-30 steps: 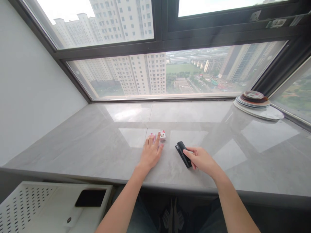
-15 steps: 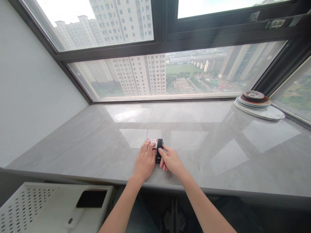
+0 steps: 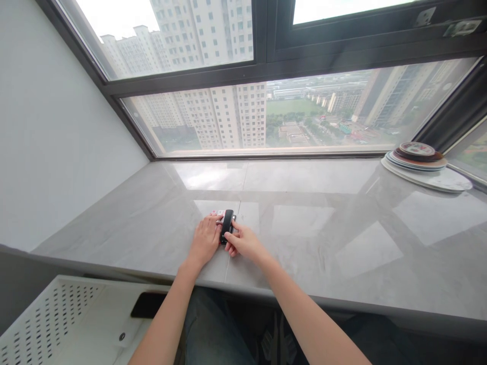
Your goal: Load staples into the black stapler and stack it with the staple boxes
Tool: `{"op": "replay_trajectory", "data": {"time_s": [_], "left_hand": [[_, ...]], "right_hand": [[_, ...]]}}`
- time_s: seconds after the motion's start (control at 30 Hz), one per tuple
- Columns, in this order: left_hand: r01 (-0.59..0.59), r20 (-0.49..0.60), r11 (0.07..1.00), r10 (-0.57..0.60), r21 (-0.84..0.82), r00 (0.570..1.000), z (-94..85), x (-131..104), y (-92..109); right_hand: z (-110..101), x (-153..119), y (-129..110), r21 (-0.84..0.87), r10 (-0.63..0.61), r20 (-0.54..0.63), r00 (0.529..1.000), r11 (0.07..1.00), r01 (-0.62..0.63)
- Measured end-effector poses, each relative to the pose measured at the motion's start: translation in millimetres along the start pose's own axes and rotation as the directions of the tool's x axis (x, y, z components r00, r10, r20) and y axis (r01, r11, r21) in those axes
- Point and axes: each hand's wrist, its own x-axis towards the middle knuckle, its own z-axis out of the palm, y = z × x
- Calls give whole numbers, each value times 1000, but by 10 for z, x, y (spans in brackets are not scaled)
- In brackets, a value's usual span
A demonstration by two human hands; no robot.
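A small black device, like a stapler or hole punch (image 3: 227,225), lies on the grey marble-patterned counter. My right hand (image 3: 242,241) grips its right side between thumb and fingers. Just left of it, my left hand (image 3: 206,236) lies palm down, its fingers over a small red and white printed item (image 3: 218,213) that is mostly covered. The fingertips of my left hand meet the left side of the black device.
Stacked round plates or mats (image 3: 426,165) sit at the counter's right back corner by the window. Below the front edge at left is a white perforated panel (image 3: 87,324) with a black phone-like object (image 3: 146,305) on it.
Both hands, the black device and the printed item have shifted left along the counter. The camera view has also turned slightly.
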Motion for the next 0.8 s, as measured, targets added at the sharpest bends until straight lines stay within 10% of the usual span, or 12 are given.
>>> {"op": "replay_trajectory", "data": {"time_s": [0.53, 0.7, 0.8], "left_hand": [[92, -3, 995, -92, 32, 996, -46, 12, 134], [139, -189, 990, -140, -19, 972, -196, -2, 254], [142, -289, 988, -152, -52, 945, -252, -104, 481]], "right_hand": [[108, -164, -95, -135, -18, -110, 994, 991, 3], [48, -723, -503, -246, -110, -235, 966, 968, 51], [35, -1439, -674, -273, -173, -64, 983, 950, 150]]}}
